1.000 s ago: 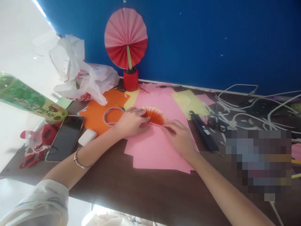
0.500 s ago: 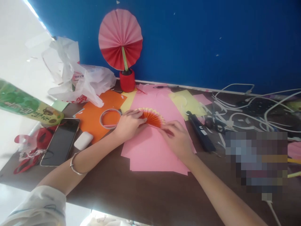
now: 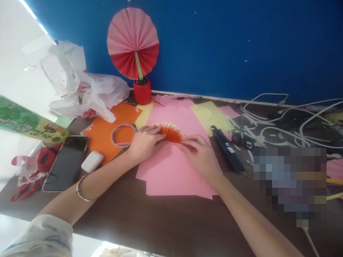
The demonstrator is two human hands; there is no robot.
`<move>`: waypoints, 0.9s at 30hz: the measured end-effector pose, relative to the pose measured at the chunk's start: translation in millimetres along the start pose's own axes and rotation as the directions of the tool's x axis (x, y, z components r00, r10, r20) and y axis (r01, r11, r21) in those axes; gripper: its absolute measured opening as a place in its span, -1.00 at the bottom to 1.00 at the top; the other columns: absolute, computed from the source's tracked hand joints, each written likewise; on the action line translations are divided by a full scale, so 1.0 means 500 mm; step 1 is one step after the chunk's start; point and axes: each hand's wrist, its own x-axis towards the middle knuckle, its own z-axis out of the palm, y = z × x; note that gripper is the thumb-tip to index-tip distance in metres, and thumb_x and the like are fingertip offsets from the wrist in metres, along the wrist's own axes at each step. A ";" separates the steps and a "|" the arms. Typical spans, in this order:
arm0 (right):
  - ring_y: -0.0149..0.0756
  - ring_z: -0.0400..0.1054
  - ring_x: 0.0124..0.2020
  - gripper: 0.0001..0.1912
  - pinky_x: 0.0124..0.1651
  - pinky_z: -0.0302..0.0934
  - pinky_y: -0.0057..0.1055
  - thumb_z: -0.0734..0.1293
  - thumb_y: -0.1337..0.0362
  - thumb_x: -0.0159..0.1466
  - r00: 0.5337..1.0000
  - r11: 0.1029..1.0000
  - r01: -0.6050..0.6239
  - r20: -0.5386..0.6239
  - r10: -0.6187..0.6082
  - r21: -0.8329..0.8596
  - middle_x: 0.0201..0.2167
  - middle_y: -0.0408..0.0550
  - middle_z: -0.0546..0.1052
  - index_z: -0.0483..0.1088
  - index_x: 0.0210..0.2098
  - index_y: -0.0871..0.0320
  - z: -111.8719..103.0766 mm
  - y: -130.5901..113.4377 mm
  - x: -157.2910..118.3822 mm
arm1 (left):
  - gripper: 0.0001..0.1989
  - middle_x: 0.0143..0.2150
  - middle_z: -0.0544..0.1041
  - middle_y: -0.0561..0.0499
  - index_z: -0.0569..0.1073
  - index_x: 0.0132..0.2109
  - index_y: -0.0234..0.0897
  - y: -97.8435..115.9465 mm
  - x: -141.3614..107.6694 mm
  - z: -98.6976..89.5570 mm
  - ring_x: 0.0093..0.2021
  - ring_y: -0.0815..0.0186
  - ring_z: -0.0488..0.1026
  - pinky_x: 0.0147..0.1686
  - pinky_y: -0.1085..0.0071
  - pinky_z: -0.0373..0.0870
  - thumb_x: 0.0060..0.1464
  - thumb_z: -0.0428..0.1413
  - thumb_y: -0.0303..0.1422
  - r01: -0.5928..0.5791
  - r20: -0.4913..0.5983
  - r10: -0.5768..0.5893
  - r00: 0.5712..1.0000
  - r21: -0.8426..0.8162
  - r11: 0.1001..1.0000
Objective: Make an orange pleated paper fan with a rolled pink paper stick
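Note:
An orange pleated paper fan point(image 3: 172, 133) with a pale yellow scalloped edge is spread in a half circle over pink paper sheets point(image 3: 174, 167). My left hand point(image 3: 146, 142) grips its left side, the fingers lying over the folds. At the fan's right end, my right hand point(image 3: 199, 153) pinches the edge between thumb and fingers. A roll of tape point(image 3: 113, 137) lies just left of my left hand, on an orange sheet point(image 3: 100, 142). The lower part of the fan is partly hidden by my fingers.
A large pink and red paper fan point(image 3: 134, 39) stands in a red holder point(image 3: 142, 92). Leftward are a phone point(image 3: 65, 162), a white earbud case point(image 3: 92, 161) and plastic bags point(image 3: 93, 92). A black tool point(image 3: 227, 150) and white cables point(image 3: 278, 134) lie rightward.
The whole view has shifted slightly, so most things appear a little further left. Both hands keep their hold on the orange fan, with almost no other movement.

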 end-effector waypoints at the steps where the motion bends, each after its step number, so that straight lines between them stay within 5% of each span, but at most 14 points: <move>1: -0.25 0.36 -0.26 -0.84 -0.23 0.35 -0.31 0.30 0.19 0.19 1.000 1.000 -0.004 0.007 0.004 0.005 -0.29 -0.02 0.41 0.46 -0.34 0.11 -0.001 0.002 0.002 | -0.80 -0.32 0.51 -0.02 0.54 -0.28 -0.19 0.000 0.000 0.000 -0.19 0.24 0.43 -0.17 0.29 0.35 0.11 0.03 -0.29 0.006 -0.005 -0.006 1.000 -0.001 1.000; 8: -0.24 0.36 -0.26 -0.84 -0.19 0.33 -0.25 0.28 0.16 0.20 0.996 0.999 -0.007 0.086 0.010 -0.032 -0.29 -0.04 0.40 0.43 -0.38 0.10 -0.007 0.009 0.012 | -0.85 -0.34 0.52 0.00 0.55 -0.33 -0.18 0.007 0.000 0.006 -0.25 0.26 0.45 -0.22 0.32 0.36 0.04 0.09 -0.31 0.097 -0.034 -0.097 0.995 -0.014 0.995; 19: -0.19 0.31 -0.18 -0.84 -0.12 0.27 -0.20 0.18 0.25 0.27 0.963 0.972 0.186 0.222 -0.151 -0.145 -0.24 0.03 0.39 0.37 -0.32 0.13 -0.015 0.016 0.018 | -0.87 -0.34 0.53 0.00 0.55 -0.35 -0.18 0.007 -0.001 0.012 -0.21 0.24 0.46 -0.22 0.31 0.36 0.02 0.09 -0.36 0.078 -0.066 -0.078 0.995 -0.006 0.997; 27: -0.20 0.33 -0.17 -0.85 -0.11 0.29 -0.22 0.20 0.26 0.25 0.974 0.984 0.158 0.179 -0.142 -0.080 -0.23 0.05 0.38 0.37 -0.29 0.15 -0.021 0.019 0.018 | -0.85 -0.27 0.54 -0.01 0.55 -0.31 -0.18 0.009 -0.003 0.011 -0.16 0.22 0.46 -0.17 0.28 0.36 0.03 0.08 -0.35 0.085 -0.064 -0.085 0.994 -0.002 0.996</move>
